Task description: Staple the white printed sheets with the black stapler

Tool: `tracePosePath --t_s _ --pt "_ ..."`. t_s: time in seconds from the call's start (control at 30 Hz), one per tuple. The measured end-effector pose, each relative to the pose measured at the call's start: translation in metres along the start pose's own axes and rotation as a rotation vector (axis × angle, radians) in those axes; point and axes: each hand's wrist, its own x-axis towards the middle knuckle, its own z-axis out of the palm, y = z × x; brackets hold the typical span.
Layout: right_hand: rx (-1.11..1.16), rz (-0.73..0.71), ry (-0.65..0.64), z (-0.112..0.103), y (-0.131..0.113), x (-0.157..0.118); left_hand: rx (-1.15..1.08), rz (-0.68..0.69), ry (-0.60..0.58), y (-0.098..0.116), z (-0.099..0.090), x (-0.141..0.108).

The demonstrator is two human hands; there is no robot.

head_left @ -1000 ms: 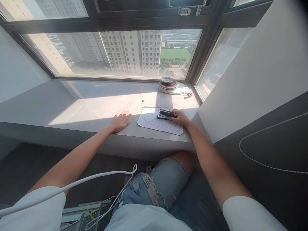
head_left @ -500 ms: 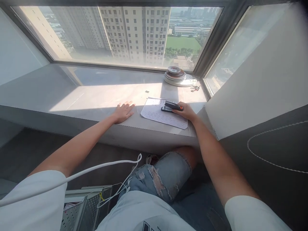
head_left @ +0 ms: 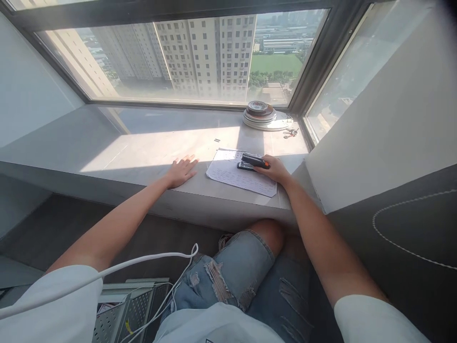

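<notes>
My right hand is closed around the rear end of a black stapler with an orange mark. The stapler's jaws point left, over a sheet of paper covered in rows of writing. My left hand lies flat on the window sill, fingers spread, to the left of the paper, touching neither paper nor stapler. A small strip, perhaps staples, sits on the sill behind the paper.
Stacked plates or round discs stand at the back right by the window frame, with keys nearby. A white cable hangs in front of my left arm. Below left is a perforated metal basket. A wall rises at the right.
The view has tilted slightly upward. Both hands keep nearly the same places on the sill, and the stapler remains in my right hand over the paper. My legs have shifted a little.
</notes>
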Motion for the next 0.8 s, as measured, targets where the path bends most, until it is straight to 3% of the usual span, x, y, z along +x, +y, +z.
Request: tracePosePath --t_s 0.5,0.8 --pt "-0.013 -0.032 0.024 0.007 0.001 -0.002 -0.032 -0.007 -0.034 0.002 -0.006 -0.001" --pt "0.038 -0.036 0.055 0.012 0.000 0.001 -0.001 0.000 0.030 -0.002 -0.003 0.001"
